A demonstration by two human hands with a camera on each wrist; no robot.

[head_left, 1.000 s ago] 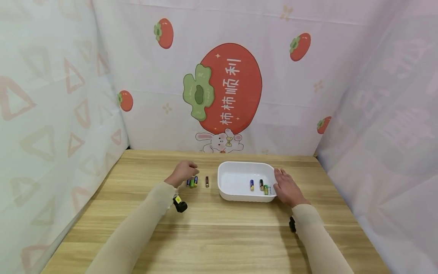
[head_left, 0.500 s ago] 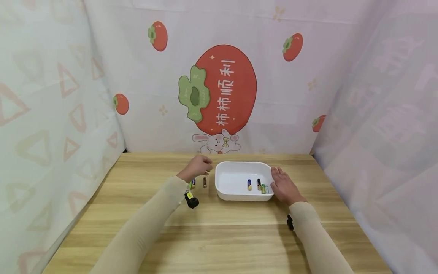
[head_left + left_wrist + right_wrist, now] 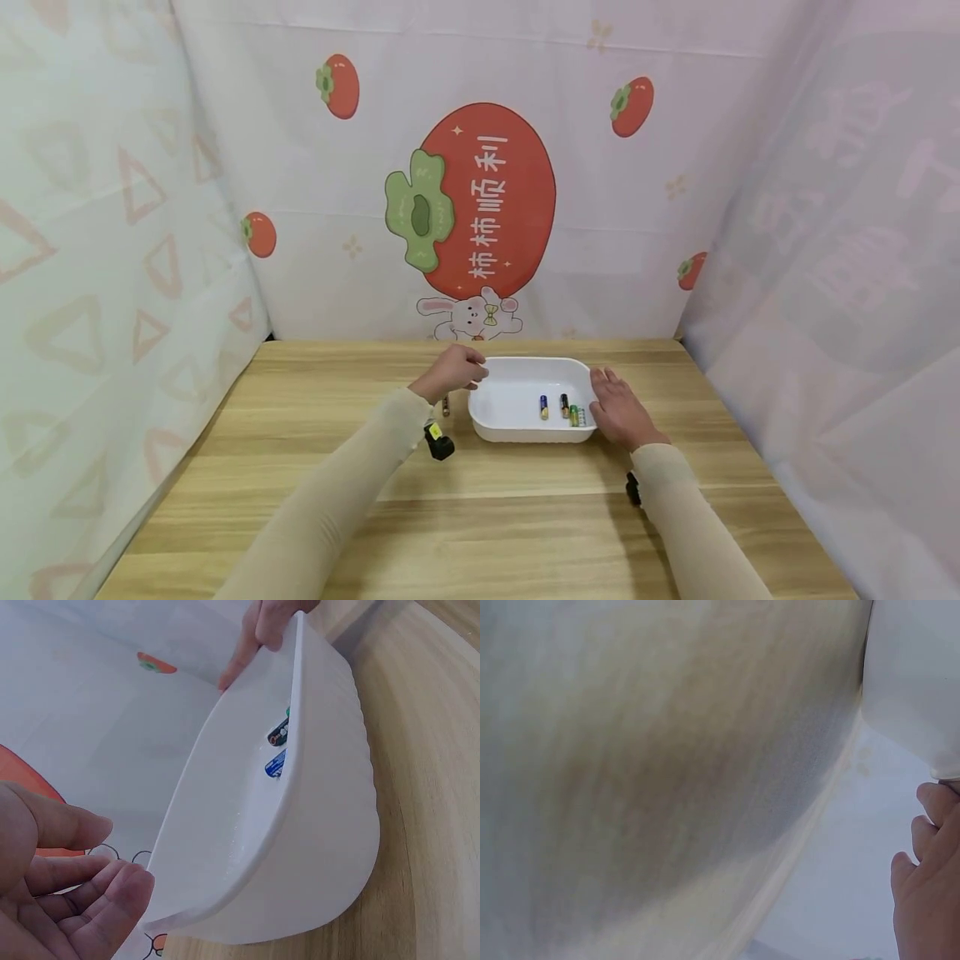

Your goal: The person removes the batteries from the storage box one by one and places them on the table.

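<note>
A white plastic tray (image 3: 517,435) stands on the table with several batteries inside, among them a blue one (image 3: 543,407), a black one (image 3: 565,406) and a green one (image 3: 574,415). My left hand (image 3: 452,372) is at its left rim. In the left wrist view the thumb and loosely bent fingers (image 3: 127,896) stand apart, and nothing shows between them. My right hand (image 3: 622,410) rests on the right rim with fingers extended. Left of the tray, a brown battery (image 3: 446,406) lies partly hidden beneath the left wrist; the other loose batteries are covered by that arm.
The wooden table (image 3: 495,542) runs to a printed cloth backdrop (image 3: 600,217) behind and cloth walls on both sides. Below each wrist sits a black wrist camera; the left one (image 3: 438,442) hangs just left of the tray's front corner.
My left hand has moved right from above the loose batteries to the tray's left rim, its arm now covering most of them. My right hand stays on the right rim. The head view has shifted slightly.
</note>
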